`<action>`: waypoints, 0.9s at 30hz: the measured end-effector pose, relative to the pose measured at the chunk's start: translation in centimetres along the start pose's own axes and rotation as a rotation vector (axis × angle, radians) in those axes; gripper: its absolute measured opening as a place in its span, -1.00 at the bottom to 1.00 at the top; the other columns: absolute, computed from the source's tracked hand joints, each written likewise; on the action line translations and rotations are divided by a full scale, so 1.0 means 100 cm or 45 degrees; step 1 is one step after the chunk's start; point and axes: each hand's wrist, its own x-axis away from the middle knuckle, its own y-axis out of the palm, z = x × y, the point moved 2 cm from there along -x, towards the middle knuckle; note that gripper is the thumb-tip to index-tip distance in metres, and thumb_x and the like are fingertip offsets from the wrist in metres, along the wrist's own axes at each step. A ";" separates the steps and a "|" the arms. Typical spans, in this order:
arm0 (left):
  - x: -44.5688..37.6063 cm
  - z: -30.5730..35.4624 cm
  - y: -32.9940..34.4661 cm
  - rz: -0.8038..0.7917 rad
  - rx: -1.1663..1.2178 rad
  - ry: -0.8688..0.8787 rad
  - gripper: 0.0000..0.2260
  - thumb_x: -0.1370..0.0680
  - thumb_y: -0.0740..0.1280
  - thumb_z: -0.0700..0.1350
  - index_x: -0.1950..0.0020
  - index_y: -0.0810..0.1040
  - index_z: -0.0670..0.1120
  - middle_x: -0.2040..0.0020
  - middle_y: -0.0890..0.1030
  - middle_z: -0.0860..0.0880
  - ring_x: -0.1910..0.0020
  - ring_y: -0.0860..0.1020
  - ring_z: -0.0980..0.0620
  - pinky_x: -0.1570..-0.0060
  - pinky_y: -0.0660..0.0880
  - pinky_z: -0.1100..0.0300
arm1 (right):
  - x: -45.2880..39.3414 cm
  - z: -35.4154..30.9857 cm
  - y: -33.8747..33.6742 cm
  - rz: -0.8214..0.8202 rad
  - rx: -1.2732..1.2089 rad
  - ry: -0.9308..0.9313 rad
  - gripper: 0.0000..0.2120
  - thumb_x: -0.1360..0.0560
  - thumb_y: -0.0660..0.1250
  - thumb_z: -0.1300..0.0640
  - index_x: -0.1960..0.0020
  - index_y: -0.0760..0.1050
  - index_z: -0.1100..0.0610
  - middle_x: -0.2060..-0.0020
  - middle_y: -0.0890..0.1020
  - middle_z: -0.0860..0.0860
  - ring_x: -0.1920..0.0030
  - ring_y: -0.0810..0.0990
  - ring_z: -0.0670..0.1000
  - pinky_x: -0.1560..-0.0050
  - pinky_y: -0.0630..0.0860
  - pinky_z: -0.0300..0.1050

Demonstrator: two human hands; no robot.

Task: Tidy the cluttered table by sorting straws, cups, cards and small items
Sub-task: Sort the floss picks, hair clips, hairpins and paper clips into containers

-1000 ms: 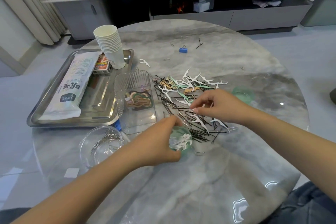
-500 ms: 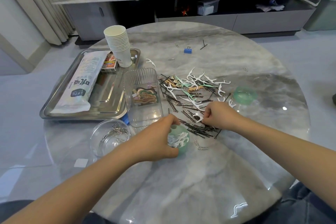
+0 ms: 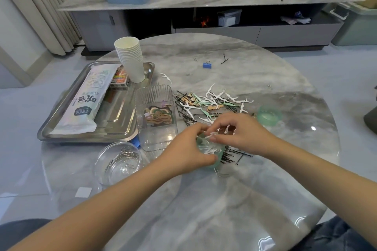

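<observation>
My left hand (image 3: pixel 188 150) grips a small green tub (image 3: pixel 216 160) holding several white floss picks. My right hand (image 3: pixel 242 134) pinches a white floss pick (image 3: pixel 210 135) right at the tub's rim. Behind both hands lies a heap of white and green floss picks (image 3: pixel 219 99) mixed with black hairpins (image 3: pixel 234 154). A clear rectangular box (image 3: pixel 156 116) with hair ties stands left of the heap. A clear round bowl (image 3: pixel 118 161) holds paper clips. A second green tub (image 3: pixel 268 115) stands to the right.
A steel tray (image 3: pixel 114 120) at the left carries a straw packet (image 3: pixel 84 101), a card box (image 3: pixel 120 80) and stacked paper cups (image 3: pixel 130 58). A blue binder clip (image 3: pixel 207 65) and loose hairpins lie farther back on the round marble table (image 3: pixel 224 199). A low cabinet stands behind.
My right hand has moved from the heap back to the green tub with a white floss pick. My left hand has stayed on the tub.
</observation>
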 end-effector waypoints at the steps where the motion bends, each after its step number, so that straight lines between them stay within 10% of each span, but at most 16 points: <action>1: -0.003 0.001 0.000 0.009 0.007 0.008 -0.46 -0.24 0.49 0.01 -0.18 0.43 0.07 -0.12 0.53 0.06 -0.05 0.54 0.08 -0.02 0.54 0.11 | 0.000 0.002 -0.002 -0.027 0.021 -0.002 -0.83 -0.39 0.49 0.18 0.09 0.64 -0.06 0.19 0.58 -0.08 0.25 0.51 -0.17 0.23 0.37 -0.41; 11: -0.019 -0.010 0.010 0.092 -0.048 0.064 -0.40 -0.36 0.47 -0.03 -0.36 0.34 0.15 -0.22 0.43 0.12 -0.17 0.46 0.15 -0.18 0.46 0.17 | -0.004 0.062 -0.051 -0.019 0.463 0.461 -0.89 -0.42 0.45 0.15 0.05 0.63 0.03 0.25 0.58 -0.08 0.34 0.45 -0.21 0.32 0.34 -0.46; 16: -0.020 -0.011 0.013 0.068 -0.173 0.144 -0.45 -0.44 0.41 -0.01 -0.39 0.32 0.21 -0.16 0.36 0.17 -0.16 0.38 0.22 -0.07 0.30 0.41 | -0.002 0.082 -0.027 -0.099 0.580 0.621 -0.80 -0.38 0.49 0.04 0.08 0.54 0.08 0.20 0.57 -0.01 0.14 0.53 0.00 0.13 0.44 -0.15; 27: -0.019 -0.012 0.014 0.083 -0.159 0.126 -0.45 -0.43 0.43 -0.02 -0.38 0.34 0.19 -0.21 0.38 0.16 -0.19 0.39 0.22 -0.08 0.25 0.45 | -0.007 0.075 -0.025 -0.152 0.436 0.646 -0.87 -0.43 0.40 0.21 0.29 0.54 0.08 0.39 0.57 -0.05 0.39 0.47 -0.15 0.43 0.34 -0.45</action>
